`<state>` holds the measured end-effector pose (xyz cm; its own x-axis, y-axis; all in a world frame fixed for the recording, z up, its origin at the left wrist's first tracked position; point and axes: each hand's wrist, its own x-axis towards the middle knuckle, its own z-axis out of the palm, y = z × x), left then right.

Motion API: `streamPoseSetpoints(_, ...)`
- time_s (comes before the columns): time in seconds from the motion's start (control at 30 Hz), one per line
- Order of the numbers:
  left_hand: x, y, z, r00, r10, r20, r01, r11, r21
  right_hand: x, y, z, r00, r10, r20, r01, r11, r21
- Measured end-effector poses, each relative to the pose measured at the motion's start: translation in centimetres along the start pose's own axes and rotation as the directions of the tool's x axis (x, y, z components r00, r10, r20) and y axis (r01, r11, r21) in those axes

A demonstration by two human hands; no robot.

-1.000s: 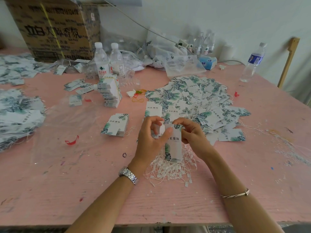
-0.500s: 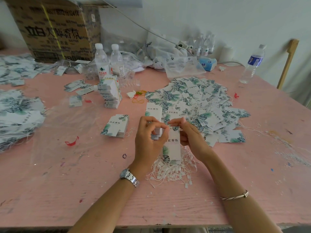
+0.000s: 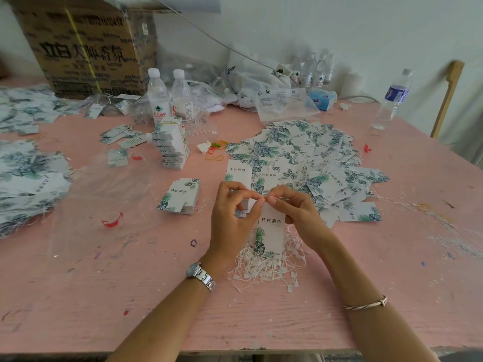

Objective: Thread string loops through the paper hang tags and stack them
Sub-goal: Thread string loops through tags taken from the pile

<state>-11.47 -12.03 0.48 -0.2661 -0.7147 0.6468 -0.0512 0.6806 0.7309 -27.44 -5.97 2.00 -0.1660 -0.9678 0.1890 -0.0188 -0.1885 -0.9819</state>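
Note:
A white hang tag [image 3: 270,232] with a green leaf print hangs upright above the table, held at its top between my two hands. My left hand [image 3: 232,218] pinches at the tag's top edge with thumb and forefinger. My right hand [image 3: 295,212] pinches the same spot from the right, fingertips touching the left ones. The string itself is too thin to make out between the fingers. A tangle of white string loops [image 3: 266,265] lies under the tag. A large heap of loose tags [image 3: 308,163] spreads behind my hands. A small neat stack of tags [image 3: 180,195] sits to the left.
A tall banded stack of tags [image 3: 171,145] stands behind two water bottles' [image 3: 158,96] front. More tag piles [image 3: 28,173] cover the far left. A cardboard box [image 3: 86,45], plastic bags [image 3: 274,97] and another bottle [image 3: 392,100] line the back of the pink table [image 3: 130,296].
My hands have risen slightly with the tag and the fingertips have closed together at its top edge.

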Motion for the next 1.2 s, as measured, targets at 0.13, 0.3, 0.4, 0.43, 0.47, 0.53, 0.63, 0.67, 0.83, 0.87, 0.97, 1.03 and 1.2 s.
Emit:
streamPoseSetpoints(0.13, 0.0, 0.1, -0.1, 1.000, -0.006, 0.012, 0.006, 1.000, 0.001, 0.1, -0.2, 0.1, 1.000, 0.019, -0.001, -0.019, 1.000, 0.013)
streamPoseSetpoints(0.3, 0.0, 0.2, -0.1, 1.000, 0.000, 0.020, 0.001, 1.000, -0.010, 0.1, 0.0, 0.0, 0.999, 0.030, -0.012, -0.029, 1.000, 0.008)
streamPoseSetpoints(0.4, 0.0, 0.2, -0.1, 1.000, 0.002, 0.018, -0.002, 1.000, -0.016, 0.3, 0.2, 0.1, 0.999, 0.030, -0.015, -0.030, 1.000, -0.004)
streamPoseSetpoints(0.43, 0.0, 0.2, -0.1, 1.000, 0.006, 0.020, -0.006, 1.000, -0.016, 0.3, 0.3, 0.1, 0.999, 0.029, -0.017, -0.029, 1.000, -0.003)
streamPoseSetpoints(0.47, -0.1, 0.2, -0.1, 1.000, 0.013, 0.022, -0.012, 1.000, -0.013, 0.3, 0.4, 0.1, 0.999, 0.029, -0.020, -0.029, 1.000, 0.003)
streamPoseSetpoints(0.53, 0.0, 0.3, -0.3, 0.999, 0.037, 0.005, -0.037, 0.999, 0.004, 0.3, 0.4, 0.0, 0.999, 0.024, -0.031, -0.023, 0.999, 0.025)
streamPoseSetpoints(0.63, 0.9, -0.2, -1.6, 0.987, 0.085, -0.138, -0.065, 0.988, 0.142, 0.3, 0.2, -0.3, 0.999, 0.019, -0.041, -0.017, 0.998, 0.066)
streamPoseSetpoints(0.67, 1.3, -0.7, -2.2, 0.969, 0.108, -0.223, -0.053, 0.969, 0.240, 0.3, 0.1, -0.4, 0.999, 0.022, -0.047, -0.018, 0.997, 0.080)
streamPoseSetpoints(0.83, 2.5, -2.7, -5.3, 0.877, 0.002, -0.480, 0.298, 0.782, 0.548, 0.3, -0.2, -0.3, 0.998, 0.023, -0.053, -0.017, 0.995, 0.098)
streamPoseSetpoints(0.87, 2.6, -3.2, -5.7, 0.883, -0.060, -0.466, 0.367, 0.707, 0.604, 0.3, -0.2, -0.2, 0.998, 0.023, -0.052, -0.018, 0.995, 0.096)
streamPoseSetpoints(0.97, 2.5, -3.9, -6.6, 0.853, -0.258, -0.454, 0.520, 0.504, 0.690, 0.2, -0.2, -0.2, 0.998, 0.027, -0.051, -0.023, 0.996, 0.090)
streamPoseSetpoints(1.03, 2.5, -4.1, -7.1, 0.823, -0.334, -0.460, 0.567, 0.421, 0.708, 0.2, -0.2, -0.2, 0.998, 0.029, -0.052, -0.024, 0.996, 0.090)
streamPoseSetpoints(1.2, 2.5, -5.0, -7.8, 0.757, -0.475, -0.449, 0.641, 0.409, 0.649, 0.2, -0.3, -0.2, 0.999, 0.027, -0.042, -0.022, 0.995, 0.099)
